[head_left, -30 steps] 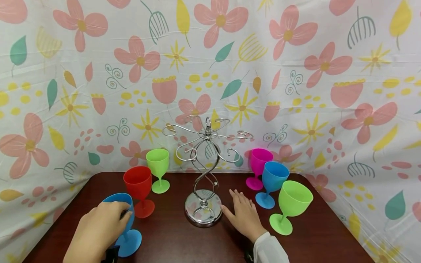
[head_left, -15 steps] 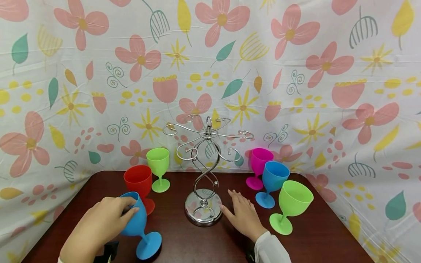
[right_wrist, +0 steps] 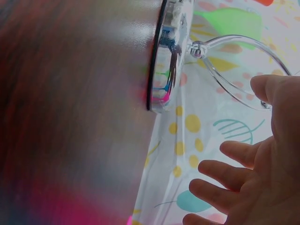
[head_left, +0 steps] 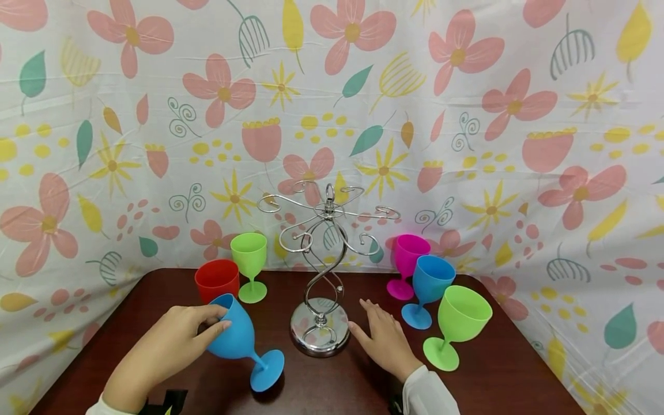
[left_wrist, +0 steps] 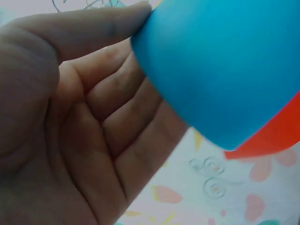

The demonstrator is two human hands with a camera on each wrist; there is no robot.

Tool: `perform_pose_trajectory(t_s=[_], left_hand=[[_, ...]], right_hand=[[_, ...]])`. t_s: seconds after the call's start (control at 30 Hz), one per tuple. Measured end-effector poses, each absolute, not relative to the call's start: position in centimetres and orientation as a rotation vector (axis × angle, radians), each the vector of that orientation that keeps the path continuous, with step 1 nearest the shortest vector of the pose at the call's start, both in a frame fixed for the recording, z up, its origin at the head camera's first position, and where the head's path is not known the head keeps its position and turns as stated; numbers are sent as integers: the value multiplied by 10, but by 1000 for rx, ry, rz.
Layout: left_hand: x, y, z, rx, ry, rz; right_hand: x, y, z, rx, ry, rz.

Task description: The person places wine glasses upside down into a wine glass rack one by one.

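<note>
My left hand (head_left: 178,340) pinches the rim of a blue plastic goblet (head_left: 235,333) between thumb and fingers. The goblet is tilted, its foot out to the right and low over the table. In the left wrist view the thumb (left_wrist: 93,28) lies against the blue bowl (left_wrist: 211,70). My right hand (head_left: 386,340) is spread beside the round base of a chrome wire stand (head_left: 320,328), holding nothing. In the right wrist view its fingers (right_wrist: 225,173) are extended near the stand's base (right_wrist: 171,61). The stand's curled arms (head_left: 328,213) hold nothing.
Behind the held goblet stand a red goblet (head_left: 217,278), partly hidden, and a green goblet (head_left: 249,259). On the right are a magenta goblet (head_left: 411,253), another blue goblet (head_left: 433,276) and another green goblet (head_left: 463,314). A flowered cloth (head_left: 332,127) hangs behind the dark table (head_left: 306,386).
My left hand has lifted the blue goblet and moved it rightward toward the stand, tilting it from upright. It now covers the red goblet's lower part. The right hand stays put.
</note>
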State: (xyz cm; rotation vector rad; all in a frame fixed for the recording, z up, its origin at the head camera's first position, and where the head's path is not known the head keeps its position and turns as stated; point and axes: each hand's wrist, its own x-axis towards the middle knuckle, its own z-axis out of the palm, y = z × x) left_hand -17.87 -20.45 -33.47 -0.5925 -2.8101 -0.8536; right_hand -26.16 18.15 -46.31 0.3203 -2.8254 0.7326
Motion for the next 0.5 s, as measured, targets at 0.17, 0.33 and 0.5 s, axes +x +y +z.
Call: perform_pose_trajectory(t_s=[0.17,0.33,0.5], left_hand=[[-179,-200,-340,-532,-2742,-987],[-178,-196,-351,-387,-2682,-1147],[-181,-194,-366,-260,-2666,-1322]], right_hand=[[-260,184,-464,311,-2810,746],[-259,184,-464,315,-2798,756],[-258,184,-465,331,-2791,766]])
